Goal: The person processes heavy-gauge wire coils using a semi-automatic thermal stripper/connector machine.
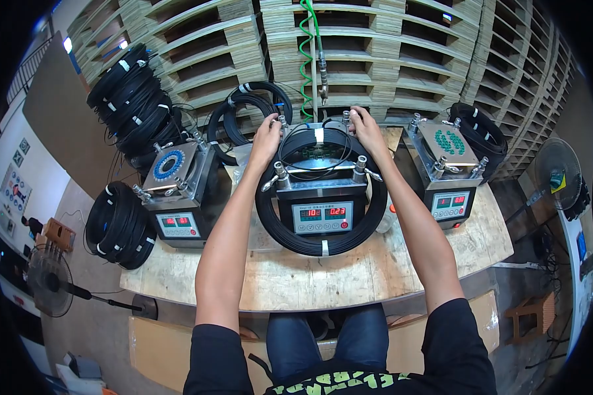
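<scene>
Black cable coil [277, 230], wound into a flat, thick ring and bound with white tape at its near and far points. Draped around the middle machine [321, 196] at the centre of the desk [349, 276], tilted, with the near arc low in front of the display panel [321, 217] and the far arc raised at the machine's far edge. Grey box-shaped machine, upright, red digits lit on the panel facing near. Silver clamp posts [281, 172] at the top corners, inside the ring. Thin loose cable strands looping across the top plate.
</scene>
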A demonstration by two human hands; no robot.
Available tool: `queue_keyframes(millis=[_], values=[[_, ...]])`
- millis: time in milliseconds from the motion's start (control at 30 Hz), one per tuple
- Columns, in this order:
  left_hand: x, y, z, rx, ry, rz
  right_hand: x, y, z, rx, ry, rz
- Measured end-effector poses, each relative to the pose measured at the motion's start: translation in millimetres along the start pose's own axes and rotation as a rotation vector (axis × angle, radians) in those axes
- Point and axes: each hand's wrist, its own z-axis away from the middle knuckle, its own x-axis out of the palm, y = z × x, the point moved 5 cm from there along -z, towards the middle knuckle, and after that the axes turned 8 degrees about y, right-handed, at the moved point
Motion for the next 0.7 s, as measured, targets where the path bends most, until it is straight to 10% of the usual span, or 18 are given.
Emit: queue_keyframes(millis=[700], values=[[-2, 13, 9, 0.039, 0.008, 0.132, -4, 0, 1, 0.041, 0.015, -0.012]])
